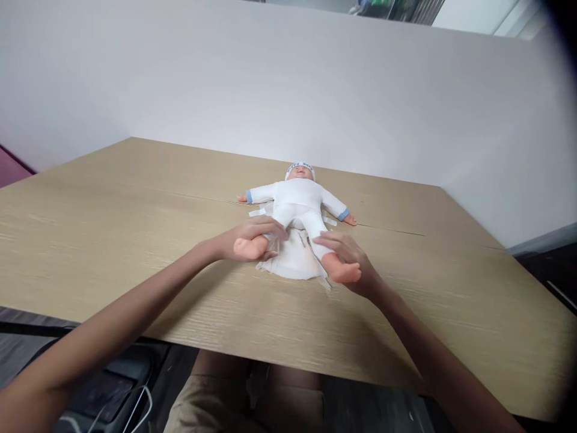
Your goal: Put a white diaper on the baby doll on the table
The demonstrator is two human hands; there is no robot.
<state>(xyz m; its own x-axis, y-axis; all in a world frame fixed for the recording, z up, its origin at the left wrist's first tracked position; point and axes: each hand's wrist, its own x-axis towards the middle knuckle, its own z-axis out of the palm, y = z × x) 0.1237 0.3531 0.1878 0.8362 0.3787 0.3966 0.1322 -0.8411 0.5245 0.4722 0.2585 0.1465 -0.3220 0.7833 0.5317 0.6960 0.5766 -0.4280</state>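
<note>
A baby doll (298, 201) in a white suit with blue cuffs and a white cap lies on its back on the wooden table (135, 198), head away from me. Under its hips and legs lies an opened white diaper (295, 260). My left hand (252, 236) is closed around the doll's leg on the left side, just above the bare foot. My right hand (349, 255) holds the other leg near its bare foot. Both legs are spread apart over the diaper.
White partition walls (288, 90) enclose the table at the back and right. My knees show below the table's near edge. A dark bin with a wire handle (121, 403) sits on the floor at lower left.
</note>
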